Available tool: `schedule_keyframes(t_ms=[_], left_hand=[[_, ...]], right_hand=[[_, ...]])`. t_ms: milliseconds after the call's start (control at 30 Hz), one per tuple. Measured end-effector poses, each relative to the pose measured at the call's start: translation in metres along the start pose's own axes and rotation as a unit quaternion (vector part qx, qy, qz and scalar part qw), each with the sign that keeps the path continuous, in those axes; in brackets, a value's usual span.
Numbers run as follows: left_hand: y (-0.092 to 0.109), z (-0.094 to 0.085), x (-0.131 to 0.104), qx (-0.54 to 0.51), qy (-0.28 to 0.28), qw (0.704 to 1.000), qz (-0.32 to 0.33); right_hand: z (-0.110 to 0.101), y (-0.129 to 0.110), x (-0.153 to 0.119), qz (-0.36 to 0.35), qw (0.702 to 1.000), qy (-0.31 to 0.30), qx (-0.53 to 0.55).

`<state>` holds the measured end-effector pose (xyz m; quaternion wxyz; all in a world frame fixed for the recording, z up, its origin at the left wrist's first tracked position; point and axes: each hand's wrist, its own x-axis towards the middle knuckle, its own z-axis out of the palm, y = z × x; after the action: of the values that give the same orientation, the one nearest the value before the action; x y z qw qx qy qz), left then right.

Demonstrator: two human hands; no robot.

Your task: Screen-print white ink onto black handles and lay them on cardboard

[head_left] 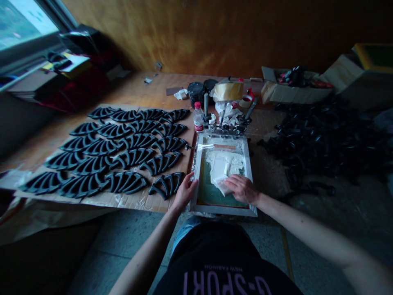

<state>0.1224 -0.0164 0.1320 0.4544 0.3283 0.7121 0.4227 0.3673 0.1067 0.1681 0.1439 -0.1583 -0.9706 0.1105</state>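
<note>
A screen printing frame (251,192) lies flat in front of me, with thick white ink (218,163) spread over its green mesh (205,192). My right hand (244,189) is closed on a flat, white-smeared scraper (221,186), its lower edge on the mesh. At the frame's left side, my left hand (186,190) is closed around the rail, thumb on top; its other fingers are partly hidden. A brown strip (224,147) lies across the far end of the frame. Behind it stand the metal clamps (225,130) of the printing stand.
Rows of black curved, ribbed parts (129,141) lie on cardboard to the left. A dark heap of black parts (325,139) spreads at right. A red-capped bottle (198,119), black tubs (195,92), tape roll (246,100) and open carton (288,88) stand behind.
</note>
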Motion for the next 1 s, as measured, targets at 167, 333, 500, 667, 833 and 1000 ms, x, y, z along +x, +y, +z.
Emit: schedule_keyframes(t_ms=[167,333,500,667,833,1000], left_hand=[[0.015,-0.008,-0.005,-0.024,-0.007,1.0,-0.01],[0.077,-0.025,-0.02,-0.047,0.022,0.995,0.08],[0.149,-0.025,-0.016,-0.131,0.063,0.972,0.184],[0.188,-0.012,0.008,-0.208,0.057,0.944,0.248],[0.148,0.004,-0.008,-0.22,0.015,0.963,0.153],[0.06,0.026,-0.051,-0.201,-0.167,0.961,-0.089]], right_hand=[[-0.023,0.022,0.047,0.117,0.99,0.077,0.02],[-0.071,0.086,0.077,0.253,0.95,0.181,0.024],[-0.07,0.119,0.021,0.367,0.919,0.13,-0.058],[0.006,0.066,-0.012,0.289,0.956,0.041,-0.033],[0.04,0.031,-0.006,0.302,0.952,-0.022,-0.047],[0.045,-0.029,0.026,0.264,0.962,0.071,-0.007]])
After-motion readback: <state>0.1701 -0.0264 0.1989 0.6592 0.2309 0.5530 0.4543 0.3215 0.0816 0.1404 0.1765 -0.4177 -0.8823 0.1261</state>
